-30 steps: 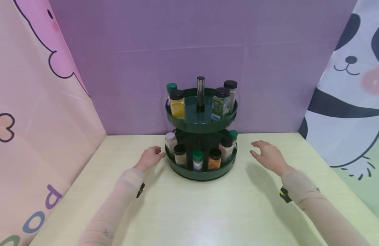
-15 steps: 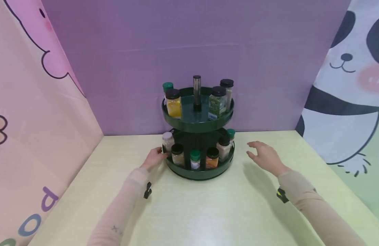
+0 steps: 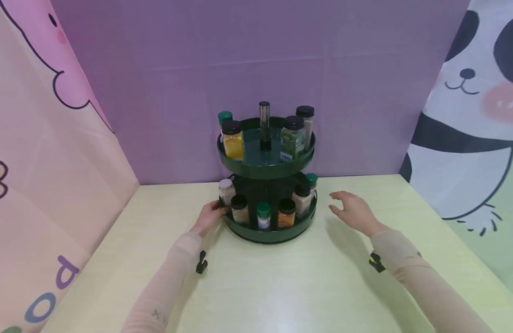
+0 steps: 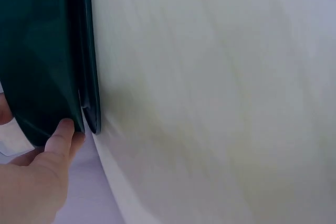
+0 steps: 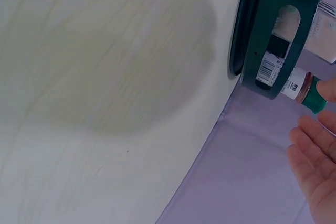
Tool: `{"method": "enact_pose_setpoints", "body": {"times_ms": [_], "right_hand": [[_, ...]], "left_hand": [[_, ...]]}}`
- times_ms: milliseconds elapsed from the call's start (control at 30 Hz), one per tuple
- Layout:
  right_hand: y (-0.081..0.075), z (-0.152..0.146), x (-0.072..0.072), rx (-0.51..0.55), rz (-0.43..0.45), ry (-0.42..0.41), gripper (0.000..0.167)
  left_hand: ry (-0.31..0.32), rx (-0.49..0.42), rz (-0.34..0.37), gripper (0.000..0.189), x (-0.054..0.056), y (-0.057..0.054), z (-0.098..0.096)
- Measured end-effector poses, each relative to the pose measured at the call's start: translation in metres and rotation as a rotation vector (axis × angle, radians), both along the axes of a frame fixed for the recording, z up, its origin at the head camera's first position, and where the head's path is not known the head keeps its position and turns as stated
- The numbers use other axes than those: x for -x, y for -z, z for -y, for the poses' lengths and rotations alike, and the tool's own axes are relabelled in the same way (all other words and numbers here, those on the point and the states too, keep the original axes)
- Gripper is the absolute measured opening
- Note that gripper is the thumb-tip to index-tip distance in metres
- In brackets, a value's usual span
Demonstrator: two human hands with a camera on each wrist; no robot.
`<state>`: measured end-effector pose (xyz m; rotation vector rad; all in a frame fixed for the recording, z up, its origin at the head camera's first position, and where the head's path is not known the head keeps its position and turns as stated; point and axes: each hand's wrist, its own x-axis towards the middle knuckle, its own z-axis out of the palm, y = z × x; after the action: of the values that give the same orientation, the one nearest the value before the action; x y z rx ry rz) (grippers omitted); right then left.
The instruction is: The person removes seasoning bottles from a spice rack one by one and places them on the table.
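Observation:
A dark green two-tier spice rack (image 3: 266, 237) stands on the table near the back wall. At its left side my left hand (image 3: 210, 217) grips the rim of the lower tray, with the thumb reaching over the edge. In the left wrist view its fingers (image 4: 60, 140) lie against the tray's outer wall. Close to that hand are a jar with a pale lid (image 3: 226, 192) and a dark-lidded jar (image 3: 240, 210). My right hand (image 3: 354, 212) hovers right of the rack, apart from it, fingers relaxed and holding nothing. A green-lidded jar (image 5: 313, 97) is nearest to it.
On the upper tray (image 3: 265, 171) stand several jars, among them a yellow one (image 3: 233, 144) and one of green herbs (image 3: 292, 142). More line the lower tray's front, including an orange one (image 3: 286, 216). A purple cloth (image 3: 177, 92) hangs behind the table (image 3: 273, 286).
My left hand has moved right and taken hold of the lower tray's rim. The right hand still hovers beside the rack. The view has shifted slightly.

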<state>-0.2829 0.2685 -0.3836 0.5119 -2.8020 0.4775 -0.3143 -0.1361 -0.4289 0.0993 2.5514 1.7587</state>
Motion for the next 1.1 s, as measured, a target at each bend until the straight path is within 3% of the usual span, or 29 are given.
{"method": "enact_pose_setpoints", "body": {"times_ms": [267,533,800,1100], "right_hand": [[-0.005,0.002,0.008,0.073,0.034,0.021,0.040],[-0.011,0.001,0.030,0.194,0.093,0.045,0.044],[-0.009,0.024,0.057,0.436,0.293,0.114,0.056],[-0.005,0.034,0.066,0.593,0.318,0.099,0.056]], "left_hand": [[-0.059,-0.096,0.045,0.048,-0.001,0.005,-0.010],[-0.047,-0.146,0.047,0.046,0.007,0.005,-0.019],[-0.031,-0.104,0.058,0.047,0.001,-0.001,-0.003],[-0.023,-0.115,0.075,0.049,-0.003,0.000,-0.002]]}}
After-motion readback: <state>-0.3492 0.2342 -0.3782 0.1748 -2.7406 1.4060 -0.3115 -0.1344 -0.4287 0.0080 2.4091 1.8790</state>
